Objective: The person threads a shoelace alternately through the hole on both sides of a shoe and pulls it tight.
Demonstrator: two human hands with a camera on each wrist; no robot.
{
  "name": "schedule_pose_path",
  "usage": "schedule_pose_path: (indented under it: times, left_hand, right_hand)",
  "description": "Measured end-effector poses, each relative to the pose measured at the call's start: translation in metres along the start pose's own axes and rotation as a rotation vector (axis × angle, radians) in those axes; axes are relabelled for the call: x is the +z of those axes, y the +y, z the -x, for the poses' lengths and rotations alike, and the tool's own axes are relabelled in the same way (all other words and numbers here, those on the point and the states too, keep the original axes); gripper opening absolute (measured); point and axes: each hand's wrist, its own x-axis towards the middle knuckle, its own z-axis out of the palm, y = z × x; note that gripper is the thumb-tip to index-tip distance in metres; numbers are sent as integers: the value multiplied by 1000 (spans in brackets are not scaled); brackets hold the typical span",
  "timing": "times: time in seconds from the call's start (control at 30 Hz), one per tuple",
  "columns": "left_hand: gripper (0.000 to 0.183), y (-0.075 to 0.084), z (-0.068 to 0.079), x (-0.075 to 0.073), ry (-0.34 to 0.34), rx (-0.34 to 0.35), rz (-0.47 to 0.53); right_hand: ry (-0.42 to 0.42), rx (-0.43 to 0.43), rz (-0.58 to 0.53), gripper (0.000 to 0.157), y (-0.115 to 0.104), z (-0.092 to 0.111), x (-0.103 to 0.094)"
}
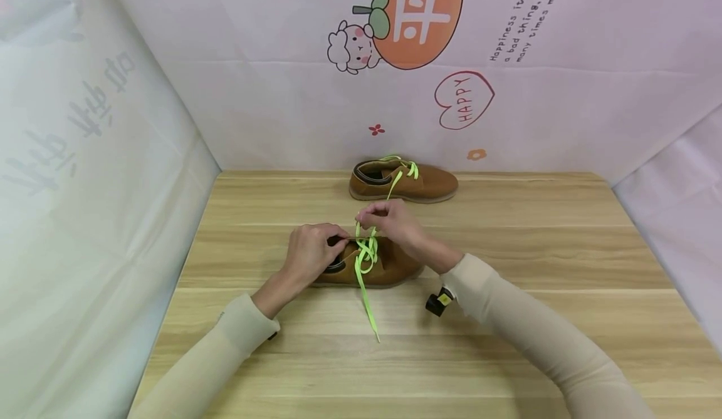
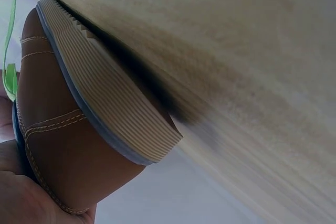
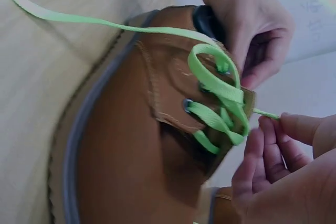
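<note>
A brown leather shoe (image 1: 397, 268) with a ridged pale sole (image 2: 105, 85) stands on the table, toe to the right. Bright green shoelace (image 3: 218, 85) runs through its eyelets; one loose end trails over the near side onto the wood. At the shoe's opening my left hand (image 1: 310, 253) pinches the upper's far edge between thumb and fingers. My right hand (image 1: 397, 225) is above the lacing, a short length of lace pinched between thumb and forefinger. In the right wrist view, that lace comes out by the eyelet flap toward the right hand (image 3: 299, 166).
A matching brown shoe (image 1: 434, 184) with green laces sits behind, close to the back wall sheet (image 1: 293, 118). White sheeting (image 1: 113, 156) with printed drawings and lettering encloses the wooden table (image 1: 530, 231). A small black device (image 1: 437, 303) hangs at the right cuff.
</note>
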Motion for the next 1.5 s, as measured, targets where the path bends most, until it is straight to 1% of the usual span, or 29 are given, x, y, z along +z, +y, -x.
schedule_pose_path:
  times: [0.1,0.3,0.5,0.7,0.87,1.13,1.4,1.5]
  left_hand:
    - [11,0,0,0,1,7,-4]
    - [11,0,0,0,-1,10,-10]
    - [10,1,0,1,-6,9,-11]
    - [10,2,0,0,-8,7,-14]
    - [10,2,0,0,-8,9,-20]
    - [9,1,-1,1,-20,19,-4]
    - [8,2,-1,0,-25,17,4]
    - [8,2,0,-1,-22,15,4]
  right_hand:
    - [11,-36,-34,20,-5,-1,-4]
    - [34,-38,-121,21,-18,-3,-16]
    - [65,-62,-192,22,-35,-7,-33]
    - [86,-68,-237,26,-53,-10,-48]
    - [130,-53,-256,23,-64,-12,-59]
    - [187,-81,-292,20,-70,-19,-77]
    - [221,-78,-346,15,-65,-15,-92]
    - [241,-74,-350,14,-64,-13,-99]
